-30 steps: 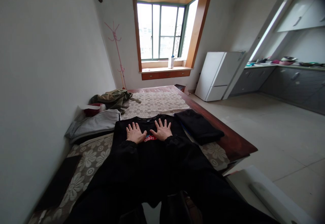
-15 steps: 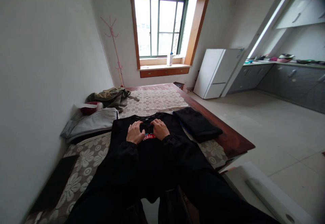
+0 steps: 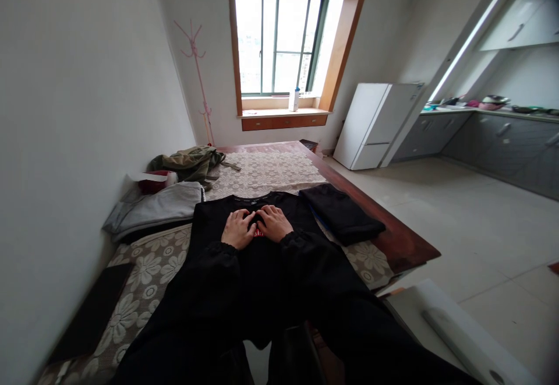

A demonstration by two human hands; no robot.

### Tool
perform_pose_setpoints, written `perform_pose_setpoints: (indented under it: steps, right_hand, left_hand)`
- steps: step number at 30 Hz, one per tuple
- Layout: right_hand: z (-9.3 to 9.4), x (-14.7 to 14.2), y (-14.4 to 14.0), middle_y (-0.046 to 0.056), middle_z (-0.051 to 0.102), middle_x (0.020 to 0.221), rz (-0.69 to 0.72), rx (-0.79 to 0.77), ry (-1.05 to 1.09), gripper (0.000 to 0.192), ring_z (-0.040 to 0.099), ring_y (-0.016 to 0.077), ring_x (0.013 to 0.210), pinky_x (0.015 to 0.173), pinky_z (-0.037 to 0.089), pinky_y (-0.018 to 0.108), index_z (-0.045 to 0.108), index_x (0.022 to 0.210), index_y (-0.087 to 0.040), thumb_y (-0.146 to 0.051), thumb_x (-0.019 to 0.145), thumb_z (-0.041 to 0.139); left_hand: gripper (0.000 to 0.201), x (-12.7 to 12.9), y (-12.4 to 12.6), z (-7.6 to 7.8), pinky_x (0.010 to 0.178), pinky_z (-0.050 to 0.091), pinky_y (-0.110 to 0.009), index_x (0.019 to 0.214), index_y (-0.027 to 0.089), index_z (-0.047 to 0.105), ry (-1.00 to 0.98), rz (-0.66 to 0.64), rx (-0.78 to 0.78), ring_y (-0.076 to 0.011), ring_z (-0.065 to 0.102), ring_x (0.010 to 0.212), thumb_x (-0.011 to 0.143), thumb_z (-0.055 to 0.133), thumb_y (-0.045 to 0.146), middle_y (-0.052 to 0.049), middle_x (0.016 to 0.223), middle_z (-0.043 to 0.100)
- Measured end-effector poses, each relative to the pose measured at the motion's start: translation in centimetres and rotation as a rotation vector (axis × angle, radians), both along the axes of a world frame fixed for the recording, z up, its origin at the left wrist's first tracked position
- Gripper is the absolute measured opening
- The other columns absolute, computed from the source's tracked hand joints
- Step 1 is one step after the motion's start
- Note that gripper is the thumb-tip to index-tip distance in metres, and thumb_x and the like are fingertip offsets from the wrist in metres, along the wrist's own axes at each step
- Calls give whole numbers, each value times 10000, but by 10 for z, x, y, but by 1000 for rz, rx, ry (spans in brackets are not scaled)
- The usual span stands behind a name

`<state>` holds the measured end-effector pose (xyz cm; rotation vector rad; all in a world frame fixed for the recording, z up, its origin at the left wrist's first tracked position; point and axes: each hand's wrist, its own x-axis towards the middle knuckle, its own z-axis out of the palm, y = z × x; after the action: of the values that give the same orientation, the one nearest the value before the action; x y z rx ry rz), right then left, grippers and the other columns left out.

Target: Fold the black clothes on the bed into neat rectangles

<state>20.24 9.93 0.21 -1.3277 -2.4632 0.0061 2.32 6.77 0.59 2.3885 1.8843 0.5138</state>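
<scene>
My left fingers (image 3: 238, 217) and right fingers (image 3: 269, 215) rest half-curled over the red chest print (image 3: 258, 233) of a black fabric shirt (image 3: 260, 260); whether they pinch cloth I cannot tell. It lies spread, not folded, at the near end of the red-brown wooden worktop (image 3: 408, 245), a black garment (image 3: 345, 216) folded by the right edge. Toward the far left corner slumps an olive-green cloth bag (image 3: 187, 162), contents hidden.

"What is the left arm (image 3: 213, 286) doing?"
"It's slanting forward, and the right arm (image 3: 323, 274) is angling inward alongside it."
"How is the left hand (image 3: 237, 231) sitting?"
"It's lying palm down just beside the right hand (image 3: 276, 224), which is lying likewise."
"Are the fingers (image 3: 271, 211) lying flat?"
"No, they're bending downward, and the hands are nearly touching."
</scene>
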Motion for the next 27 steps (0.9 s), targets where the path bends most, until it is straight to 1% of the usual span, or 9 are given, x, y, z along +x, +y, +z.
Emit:
perform_pose_setpoints:
  steps: [3, 6, 9, 13, 16, 21, 24, 27]
  right_hand:
    - [-2, -1, -1, 120, 576, 1424, -9, 14, -26, 403, 478, 279, 1313, 1129, 350, 424, 557, 1393, -213, -342, 1016, 501]
    - [-3, -2, -1, 130, 565, 1441, -8, 24, -57, 396, 467, 288, 1325, 1132, 344, 422, 554, 1390, -211, -334, 1019, 489]
    - [-4, -3, -1, 134, 566, 1439, 0, 33, -59, 393, 466, 290, 1323, 1137, 337, 420, 555, 1385, -203, -329, 1023, 473]
    - [-7, -4, -1, 142, 561, 1443, 1, 26, -57, 414, 460, 289, 1332, 1155, 322, 421, 543, 1403, -184, -319, 1019, 466]
    - [-10, -5, -6, 153, 545, 1476, -2, 22, -62, 439, 440, 287, 1369, 1192, 286, 435, 528, 1432, -169, -317, 1028, 439]
    - [-12, -5, -18, 156, 467, 1586, -10, -12, -83, 516, 386, 280, 1460, 1266, 145, 534, 447, 1532, -156, -323, 1050, 367]
    - [-8, -5, -23, 149, 421, 1631, -18, -46, -101, 548, 356, 279, 1503, 1278, 67, 584, 404, 1571, -164, -335, 1053, 351]
    - [-3, -7, -29, 142, 403, 1651, -43, -81, -98, 577, 333, 291, 1531, 1275, 11, 619, 364, 1604, -178, -338, 1050, 340]
  left_hand:
    - [545, 2, 0, -4, 1278, 224, -516, 1517, 293, 509, 32, 2, -21, -279, 403, 1469, 993, 429, 418, -85, 1549, 525]
    - [580, 3, 1, -8, 1286, 179, -544, 1572, 313, 426, 63, -6, -43, -279, 314, 1541, 1003, 372, 410, -56, 1660, 416]
    - [618, 3, 4, -11, 1289, 141, -564, 1611, 316, 349, 86, -18, -65, -281, 260, 1575, 1000, 351, 410, -31, 1699, 354]
    - [669, 3, 7, -14, 1294, 112, -560, 1645, 294, 257, 102, -22, -85, -273, 216, 1594, 994, 341, 425, -27, 1724, 289]
    - [676, 2, 7, -14, 1296, 110, -558, 1647, 276, 249, 112, -22, -92, -272, 206, 1598, 994, 336, 425, -38, 1731, 267]
    - [668, 2, 5, -10, 1286, 137, -576, 1642, 255, 264, 129, -30, -84, -286, 215, 1596, 995, 335, 407, -64, 1727, 274]
    - [657, 5, 0, -7, 1280, 157, -578, 1638, 253, 274, 139, -22, -75, -288, 224, 1594, 1000, 328, 397, -71, 1724, 283]
    - [643, 12, -11, -4, 1276, 187, -566, 1627, 201, 305, 145, 9, -64, -293, 243, 1588, 1001, 306, 349, -103, 1708, 317]
